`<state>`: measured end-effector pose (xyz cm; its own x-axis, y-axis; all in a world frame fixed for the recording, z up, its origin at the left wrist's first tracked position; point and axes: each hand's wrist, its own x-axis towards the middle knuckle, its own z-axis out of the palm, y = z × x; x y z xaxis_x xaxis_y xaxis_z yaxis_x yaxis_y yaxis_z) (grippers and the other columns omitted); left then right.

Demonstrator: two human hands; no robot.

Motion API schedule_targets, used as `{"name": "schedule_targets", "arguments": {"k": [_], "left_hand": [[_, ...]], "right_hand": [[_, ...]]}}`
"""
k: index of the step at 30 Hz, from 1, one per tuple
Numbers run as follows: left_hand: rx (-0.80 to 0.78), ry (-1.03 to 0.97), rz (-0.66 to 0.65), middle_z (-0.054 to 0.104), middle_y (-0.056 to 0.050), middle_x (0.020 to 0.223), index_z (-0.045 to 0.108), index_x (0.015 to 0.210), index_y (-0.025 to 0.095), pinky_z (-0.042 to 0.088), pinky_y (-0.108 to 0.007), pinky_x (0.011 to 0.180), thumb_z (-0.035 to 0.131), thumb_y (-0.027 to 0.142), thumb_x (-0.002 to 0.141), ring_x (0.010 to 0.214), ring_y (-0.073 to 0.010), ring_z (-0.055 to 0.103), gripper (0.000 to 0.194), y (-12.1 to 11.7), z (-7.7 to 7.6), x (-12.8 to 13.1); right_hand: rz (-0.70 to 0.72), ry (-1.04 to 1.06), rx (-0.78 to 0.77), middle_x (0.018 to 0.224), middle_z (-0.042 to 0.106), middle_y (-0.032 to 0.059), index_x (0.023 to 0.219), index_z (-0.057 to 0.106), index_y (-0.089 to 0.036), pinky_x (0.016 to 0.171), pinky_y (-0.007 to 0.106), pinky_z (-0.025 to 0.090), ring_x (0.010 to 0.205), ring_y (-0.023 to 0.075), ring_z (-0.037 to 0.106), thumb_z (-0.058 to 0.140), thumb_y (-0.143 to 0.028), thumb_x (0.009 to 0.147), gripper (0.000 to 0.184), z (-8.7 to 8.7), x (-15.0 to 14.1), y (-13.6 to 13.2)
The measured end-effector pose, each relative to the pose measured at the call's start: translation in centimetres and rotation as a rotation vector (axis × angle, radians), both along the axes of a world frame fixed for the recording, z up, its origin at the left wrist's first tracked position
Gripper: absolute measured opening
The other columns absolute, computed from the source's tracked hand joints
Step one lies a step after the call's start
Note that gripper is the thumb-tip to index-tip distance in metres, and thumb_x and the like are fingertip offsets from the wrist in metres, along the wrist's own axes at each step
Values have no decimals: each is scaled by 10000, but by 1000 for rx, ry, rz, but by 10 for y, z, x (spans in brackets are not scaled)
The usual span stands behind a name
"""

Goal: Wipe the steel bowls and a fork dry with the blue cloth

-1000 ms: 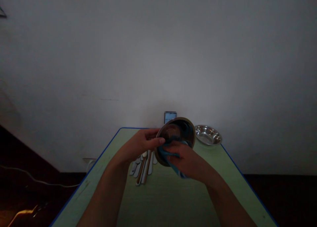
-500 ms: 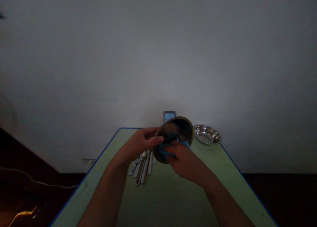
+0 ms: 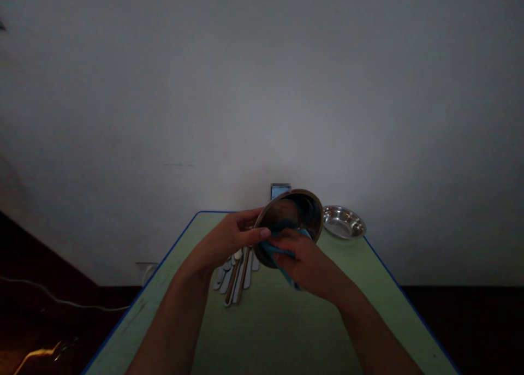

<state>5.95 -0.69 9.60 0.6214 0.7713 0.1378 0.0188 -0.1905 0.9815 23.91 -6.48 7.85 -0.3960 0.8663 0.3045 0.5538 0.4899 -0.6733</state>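
Just above the middle of the worktop (image 3: 270,331), a metal bowl (image 3: 307,208) is held up, tilted so that its open side faces the person. The left hand (image 3: 238,236) grips the bowl by its left rim, the thumb laid over the edge at the front and the fingers passing round behind. The right hand (image 3: 305,260) is closed on a blue cloth (image 3: 289,277), its fingers bent over the fabric inside the lower part of the bowl; a loose end of the cloth hangs out below that hand.

Beneath the left hand and the bowl lies a bundle of cutlery (image 3: 237,279), set side by side and fanned a little; some handles are brown and others pale or metallic. Their far ends are hidden, so the kinds are hard to tell.

At the far right corner of the worktop sits a shallow metal dish (image 3: 344,222), upright and right beside the bowl in the view; whether the two touch cannot be told. Behind the bowl a phone (image 3: 280,190) stands against the pale wall (image 3: 262,91), partly covered. The worktop is light green with a blue edge. On the left, a white cable (image 3: 61,299) runs low past its side.
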Motion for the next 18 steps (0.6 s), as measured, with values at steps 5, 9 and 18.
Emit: {"name": "schedule_targets", "arguments": {"k": [5,9,18], "left_hand": [[14,20,14,719,-47,998,657,1127,191,478,-292,798,679,308,745,887,-204,638,400,1,-2,-1],[11,36,36,726,-51,932,662,1117,189,485,-304,775,677,344,740,835,-202,640,408,1,-2,-1],[-38,18,53,721,-53,921,671,1075,183,491,-285,743,670,394,737,835,-195,632,398,-2,0,1]], "right_hand": [[-4,52,19,1056,607,46,1075,653,-217,938,362,417,1006,177,555,494,-101,825,319,-2,-2,0],[-27,68,44,1105,576,60,1154,616,-218,959,366,408,1050,179,532,479,-99,845,358,-2,-5,-2],[-95,-6,173,1076,533,95,1270,535,-175,929,375,437,1015,187,511,436,-102,882,408,-3,-9,-3]]}}
